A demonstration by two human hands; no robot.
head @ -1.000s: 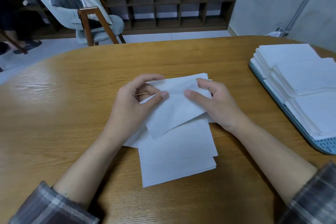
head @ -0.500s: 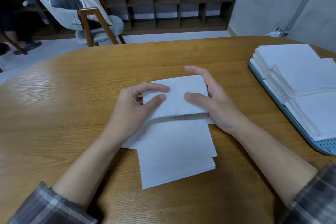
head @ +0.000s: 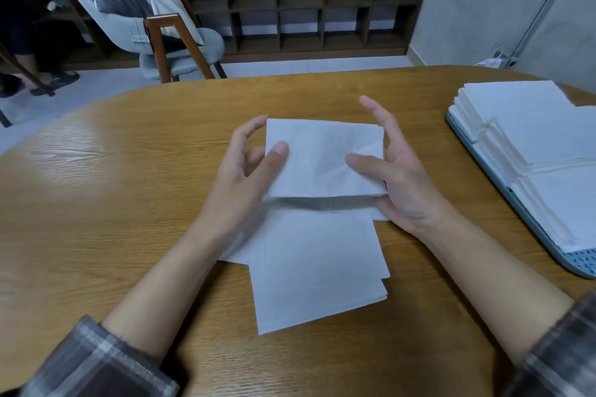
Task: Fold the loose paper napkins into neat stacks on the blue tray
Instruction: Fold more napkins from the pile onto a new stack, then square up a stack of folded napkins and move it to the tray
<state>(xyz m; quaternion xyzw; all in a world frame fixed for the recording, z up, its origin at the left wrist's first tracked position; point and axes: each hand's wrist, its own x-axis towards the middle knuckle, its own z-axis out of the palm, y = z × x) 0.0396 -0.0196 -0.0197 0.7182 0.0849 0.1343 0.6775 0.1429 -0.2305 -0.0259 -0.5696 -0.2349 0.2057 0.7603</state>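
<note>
1. The folded napkin (head: 322, 158) has risen off the loose napkins (head: 316, 267), now at its 6 o'clock.
2. The left hand (head: 238, 180) pinches its 9 o'clock edge, the right hand (head: 406, 184) its 3 o'clock edge (thumbs on top).
3. The blue tray (head: 574, 263) sits at the worktop's (head: 129, 203) 3 o'clock.

The person at the table wears a soft plaid shirt, dark grey crossed with pale off-white bands. The left plaid sleeve (head: 96, 361) ends partway up the forearm at a loose, slightly fuzzy cuff, and the right plaid sleeve (head: 562, 348) does too. Both forearms are bare.
</note>
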